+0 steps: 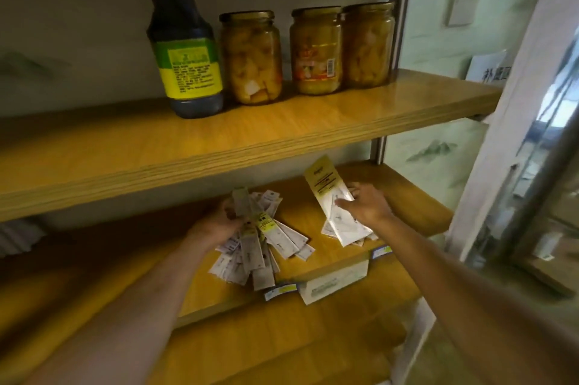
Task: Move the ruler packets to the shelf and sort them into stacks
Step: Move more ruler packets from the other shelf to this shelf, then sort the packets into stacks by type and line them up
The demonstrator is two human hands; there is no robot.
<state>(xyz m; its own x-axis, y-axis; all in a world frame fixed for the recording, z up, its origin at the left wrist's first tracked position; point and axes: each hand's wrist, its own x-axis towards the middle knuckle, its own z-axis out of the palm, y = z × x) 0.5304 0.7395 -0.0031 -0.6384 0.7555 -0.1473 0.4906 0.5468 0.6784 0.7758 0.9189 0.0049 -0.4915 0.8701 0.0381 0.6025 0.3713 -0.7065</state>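
On the middle wooden shelf [316, 262] lie two groups of flat white ruler packets with yellow headers. My left hand [219, 223] grips a fanned bunch of narrow packets [260, 243] that spreads over the shelf's front. To the right sits a small stack of wider packets [344, 228]. My right hand [365, 202] pinches a wide packet [326, 188] between thumb and fingers, its yellow end tilted up and back above that stack.
The upper shelf [219, 146] carries a dark sauce bottle [185, 52] and three jars of preserved fruit [250, 58]. Price tags [280, 289] and a white box [335, 282] sit at the middle shelf's front edge. A metal upright and glass stand at right.
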